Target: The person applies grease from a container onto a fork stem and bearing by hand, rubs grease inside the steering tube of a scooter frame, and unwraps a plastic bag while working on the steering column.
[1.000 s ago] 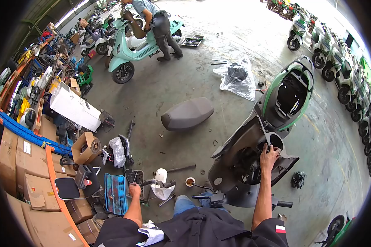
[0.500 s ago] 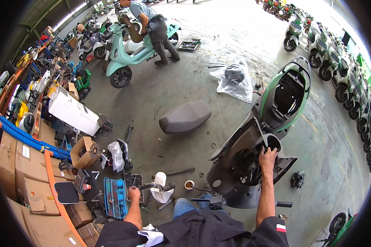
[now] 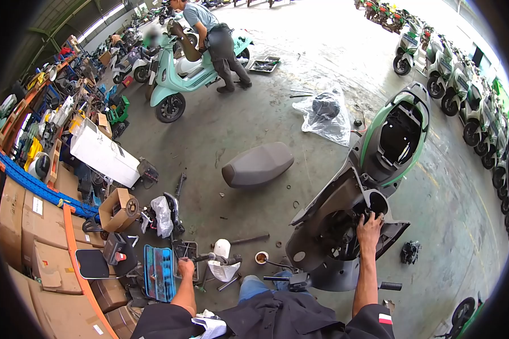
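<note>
My right hand (image 3: 370, 230) is at the near rim of a round opening in the dark front panel (image 3: 345, 195) of a partly dismantled scooter. Its fingers bend over the rim and their tips are partly hidden. Low on the left, my left hand (image 3: 185, 267) is closed near a metal tray of tools (image 3: 188, 248). A thin dark piece shows at its fingers, too small to name. Beside that hand are a black bar and a white plastic piece (image 3: 223, 261). The scooter's handlebar (image 3: 297, 279) lies in front of my legs.
A brown scooter seat (image 3: 258, 165) lies on the floor. Left are a blue toolbox (image 3: 159, 272), a black chair (image 3: 91, 264) and cardboard boxes. A small cup (image 3: 261, 257) stands near my knees. Another person leans over a mint scooter (image 3: 178, 85). Parked scooters line the right.
The view has shifted slightly, so the floor objects sit a little lower and further right. My right hand stays at the panel rim with its fingers slightly repositioned. My left hand remains beside the tray.
</note>
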A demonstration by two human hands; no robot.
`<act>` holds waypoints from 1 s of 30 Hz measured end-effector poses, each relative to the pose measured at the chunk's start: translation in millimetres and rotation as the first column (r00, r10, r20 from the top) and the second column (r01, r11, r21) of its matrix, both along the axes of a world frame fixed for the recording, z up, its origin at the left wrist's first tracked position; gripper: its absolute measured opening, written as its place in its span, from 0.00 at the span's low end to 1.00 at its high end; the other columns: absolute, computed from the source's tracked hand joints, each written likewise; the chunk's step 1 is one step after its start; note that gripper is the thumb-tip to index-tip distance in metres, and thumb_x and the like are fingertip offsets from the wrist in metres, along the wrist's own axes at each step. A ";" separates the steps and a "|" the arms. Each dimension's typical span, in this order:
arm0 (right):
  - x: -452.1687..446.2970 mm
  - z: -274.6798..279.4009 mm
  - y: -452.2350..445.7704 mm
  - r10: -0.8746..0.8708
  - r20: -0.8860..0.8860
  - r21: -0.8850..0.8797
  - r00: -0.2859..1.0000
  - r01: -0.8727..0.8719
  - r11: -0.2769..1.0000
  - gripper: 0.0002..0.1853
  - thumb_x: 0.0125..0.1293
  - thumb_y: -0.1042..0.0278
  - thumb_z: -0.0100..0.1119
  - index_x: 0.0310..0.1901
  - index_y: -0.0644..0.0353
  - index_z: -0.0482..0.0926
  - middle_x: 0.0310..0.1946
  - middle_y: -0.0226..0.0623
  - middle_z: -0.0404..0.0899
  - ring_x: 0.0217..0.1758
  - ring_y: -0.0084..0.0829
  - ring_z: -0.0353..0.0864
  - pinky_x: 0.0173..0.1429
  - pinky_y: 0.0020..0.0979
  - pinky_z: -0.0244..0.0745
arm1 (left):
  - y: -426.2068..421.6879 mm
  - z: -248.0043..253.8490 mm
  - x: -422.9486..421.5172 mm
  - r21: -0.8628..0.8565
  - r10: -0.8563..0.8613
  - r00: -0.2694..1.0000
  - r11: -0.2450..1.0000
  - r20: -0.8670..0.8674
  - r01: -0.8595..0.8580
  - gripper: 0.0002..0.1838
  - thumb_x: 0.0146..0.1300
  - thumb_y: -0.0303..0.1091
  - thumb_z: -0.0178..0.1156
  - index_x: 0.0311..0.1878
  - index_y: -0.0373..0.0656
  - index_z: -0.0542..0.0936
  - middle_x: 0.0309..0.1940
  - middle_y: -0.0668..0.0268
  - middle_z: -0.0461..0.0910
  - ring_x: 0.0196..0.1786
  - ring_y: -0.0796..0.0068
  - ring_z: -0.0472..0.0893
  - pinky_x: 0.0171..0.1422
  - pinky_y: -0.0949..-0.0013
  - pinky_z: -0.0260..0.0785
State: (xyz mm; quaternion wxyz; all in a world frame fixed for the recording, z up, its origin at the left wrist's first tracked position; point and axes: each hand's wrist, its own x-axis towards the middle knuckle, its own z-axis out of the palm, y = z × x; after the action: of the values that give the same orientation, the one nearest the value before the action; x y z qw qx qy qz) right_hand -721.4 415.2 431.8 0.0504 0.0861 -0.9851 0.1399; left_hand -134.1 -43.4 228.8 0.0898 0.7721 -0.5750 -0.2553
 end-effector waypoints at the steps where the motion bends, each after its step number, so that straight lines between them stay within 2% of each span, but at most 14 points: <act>1: 2.6 -2.4 0.5 0.004 -0.001 -0.005 1.000 -0.004 1.000 0.26 0.75 0.56 0.59 0.64 0.69 0.75 0.70 0.75 0.64 0.72 0.68 0.68 0.77 0.53 0.65 | 1.2 -0.1 0.0 -0.002 0.007 1.000 1.000 -0.012 -0.007 0.11 0.64 0.37 0.67 0.48 0.48 0.85 0.49 0.47 0.87 0.55 0.44 0.85 0.63 0.48 0.75; 3: 6.8 -0.3 -0.1 0.011 -0.005 0.017 1.000 -0.011 1.000 0.27 0.74 0.56 0.60 0.65 0.70 0.75 0.70 0.74 0.64 0.74 0.69 0.66 0.78 0.53 0.64 | -2.6 1.4 -0.4 -0.008 0.015 1.000 1.000 -0.026 -0.015 0.11 0.65 0.37 0.67 0.48 0.49 0.85 0.49 0.47 0.87 0.55 0.44 0.85 0.63 0.48 0.75; 6: 5.9 7.6 -10.8 0.038 0.030 -0.063 0.999 -0.036 0.997 0.28 0.73 0.55 0.61 0.65 0.69 0.75 0.71 0.73 0.64 0.74 0.69 0.65 0.78 0.53 0.64 | -0.8 4.3 -3.4 -0.004 -0.001 1.000 1.000 0.007 0.001 0.10 0.65 0.37 0.67 0.48 0.48 0.85 0.48 0.49 0.87 0.55 0.44 0.85 0.62 0.49 0.75; 7: 6.8 11.7 -7.4 0.055 0.036 -0.084 0.998 -0.052 0.995 0.29 0.73 0.54 0.61 0.66 0.69 0.75 0.71 0.73 0.63 0.73 0.69 0.65 0.78 0.53 0.64 | -4.1 -3.8 2.7 -0.024 -0.026 0.996 0.999 -0.087 0.024 0.10 0.65 0.36 0.66 0.48 0.47 0.85 0.46 0.48 0.87 0.54 0.45 0.85 0.61 0.50 0.75; 9: 2.4 4.5 -6.9 0.030 0.006 -0.119 1.000 -0.029 0.992 0.30 0.73 0.54 0.61 0.67 0.68 0.73 0.70 0.73 0.63 0.73 0.69 0.66 0.77 0.54 0.64 | -2.0 2.5 -1.8 -0.104 -0.131 0.987 0.985 0.098 0.141 0.11 0.64 0.35 0.66 0.48 0.44 0.84 0.46 0.49 0.87 0.53 0.46 0.85 0.61 0.51 0.76; 11: 0.1 -0.5 -3.5 -0.003 -0.009 -0.098 1.000 0.002 0.995 0.31 0.73 0.53 0.61 0.68 0.69 0.71 0.70 0.74 0.64 0.72 0.70 0.66 0.77 0.54 0.65 | -14.8 -11.3 5.9 -0.004 -0.033 0.999 0.999 -0.035 0.033 0.11 0.64 0.35 0.65 0.48 0.43 0.84 0.47 0.48 0.88 0.52 0.46 0.86 0.61 0.51 0.76; 15: 8.1 -8.1 -0.2 0.010 0.023 -0.075 1.000 -0.008 0.997 0.30 0.70 0.53 0.64 0.65 0.68 0.73 0.70 0.73 0.65 0.71 0.67 0.68 0.74 0.54 0.69 | -22.0 -22.2 10.8 -0.024 -0.099 0.992 0.995 -0.073 0.097 0.13 0.66 0.36 0.63 0.50 0.43 0.84 0.46 0.49 0.89 0.52 0.47 0.87 0.60 0.51 0.76; 17: 9.4 -8.5 -4.3 -0.005 0.026 -0.104 1.000 0.008 0.995 0.30 0.69 0.53 0.65 0.65 0.67 0.74 0.70 0.70 0.64 0.72 0.66 0.67 0.73 0.54 0.70 | -16.9 -10.2 7.0 0.052 0.000 0.987 0.999 -0.161 0.009 0.14 0.66 0.37 0.64 0.51 0.43 0.84 0.46 0.50 0.89 0.53 0.47 0.87 0.61 0.51 0.75; 19: 6.0 -10.5 -9.3 -0.015 -0.005 -0.151 1.000 0.014 0.989 0.30 0.69 0.54 0.65 0.65 0.66 0.74 0.72 0.67 0.61 0.73 0.65 0.65 0.73 0.56 0.70 | -17.4 -11.2 11.5 0.063 -0.019 0.993 0.998 -0.117 0.027 0.13 0.66 0.37 0.64 0.50 0.44 0.85 0.46 0.50 0.89 0.50 0.48 0.88 0.58 0.52 0.78; 21: 2.6 -10.9 -12.3 -0.037 0.021 -0.172 0.999 0.040 0.984 0.30 0.69 0.54 0.65 0.66 0.66 0.74 0.73 0.64 0.60 0.74 0.63 0.63 0.72 0.56 0.70 | -25.4 -25.3 16.7 -0.048 -0.105 0.994 0.993 -0.032 0.104 0.11 0.67 0.37 0.64 0.50 0.45 0.85 0.45 0.50 0.89 0.43 0.51 0.89 0.53 0.55 0.80; 22: 1.6 -11.6 -13.1 -0.025 0.022 -0.179 0.999 0.029 0.983 0.30 0.69 0.54 0.65 0.66 0.66 0.74 0.73 0.63 0.59 0.74 0.63 0.63 0.72 0.56 0.70 | -27.0 -26.6 17.5 -0.092 -0.154 0.987 0.985 -0.044 0.149 0.11 0.68 0.37 0.63 0.50 0.46 0.85 0.42 0.51 0.89 0.35 0.55 0.90 0.44 0.57 0.82; 23: 1.3 -12.3 -13.6 -0.014 0.023 -0.187 1.000 0.018 0.982 0.31 0.70 0.54 0.65 0.67 0.66 0.73 0.74 0.62 0.59 0.74 0.63 0.63 0.72 0.57 0.71 | -27.5 -25.8 15.1 -0.091 -0.164 0.985 0.983 -0.045 0.160 0.11 0.68 0.37 0.63 0.50 0.46 0.85 0.42 0.51 0.89 0.35 0.55 0.90 0.44 0.57 0.82; 26: -2.3 -17.9 -11.3 -0.029 -0.006 -0.167 1.000 0.028 0.986 0.32 0.70 0.53 0.63 0.69 0.66 0.73 0.75 0.62 0.58 0.74 0.63 0.64 0.72 0.56 0.71 | -18.4 -9.9 6.8 0.011 -0.067 0.990 0.998 -0.126 0.069 0.11 0.69 0.37 0.62 0.51 0.46 0.84 0.40 0.53 0.89 0.30 0.58 0.89 0.33 0.58 0.82; 30: -6.4 -26.8 -4.0 -0.040 -0.009 -0.108 0.999 0.039 0.993 0.33 0.73 0.49 0.59 0.69 0.69 0.73 0.73 0.66 0.63 0.72 0.63 0.67 0.73 0.52 0.71 | -15.7 -3.6 5.3 0.030 -0.063 0.989 0.997 -0.130 0.067 0.11 0.69 0.36 0.62 0.52 0.46 0.83 0.40 0.52 0.89 0.30 0.58 0.89 0.32 0.58 0.82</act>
State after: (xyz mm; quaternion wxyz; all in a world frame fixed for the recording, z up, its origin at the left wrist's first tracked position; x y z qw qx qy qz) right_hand -727.9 411.2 405.0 0.0634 0.0646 -0.9773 0.1916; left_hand -128.7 -59.1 225.2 0.1051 0.7362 -0.5884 -0.3175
